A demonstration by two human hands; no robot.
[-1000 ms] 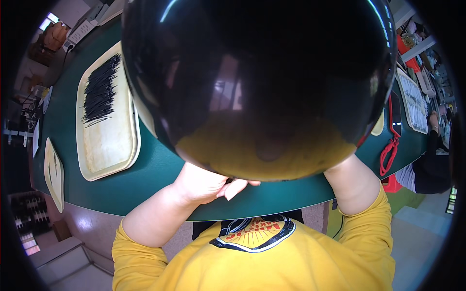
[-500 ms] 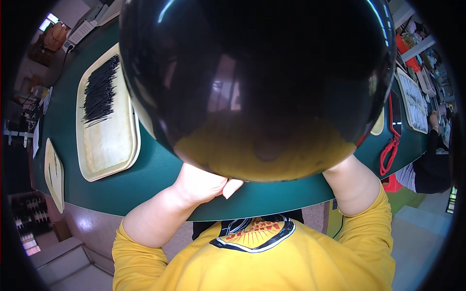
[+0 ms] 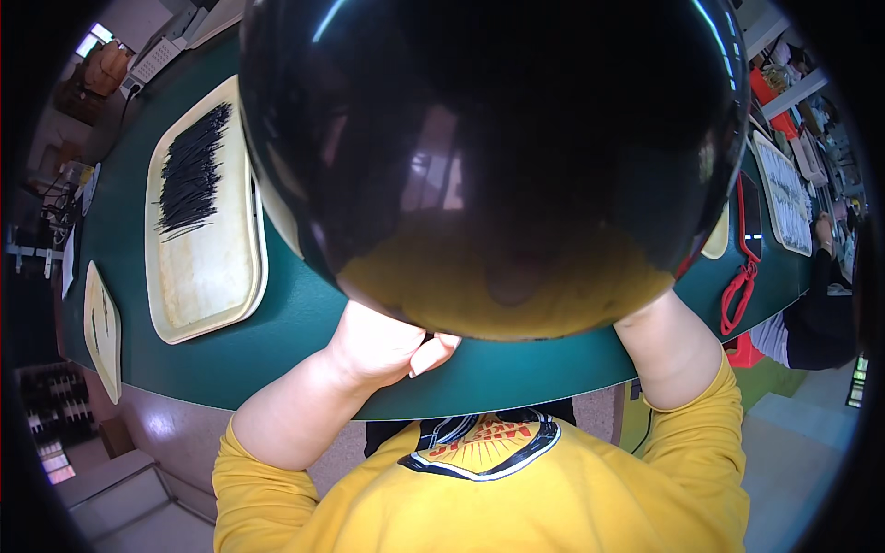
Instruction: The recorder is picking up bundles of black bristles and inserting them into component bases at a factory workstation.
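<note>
Left hand (image 3: 385, 346), red-lettered yellow shirt (image 3: 484, 502)

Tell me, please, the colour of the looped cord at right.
The looped cord is red, seen best in the head view.

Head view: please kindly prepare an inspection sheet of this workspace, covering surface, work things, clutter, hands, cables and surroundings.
Surface: green tabletop; its middle is largely hidden by a large glossy dark dome.
Work things: cream tray on the left holds many thin black strands; whatever the fingers handle is hidden.
Clutter: small tray at the left edge; red cord at right.
Left hand: partly visible at the dome's lower edge; grip cannot be told.
Right hand: hidden by the dome; right forearm shows.
Cables: dark plug with a cable, upper left.
Surroundings: another person's hand at far right.
</note>
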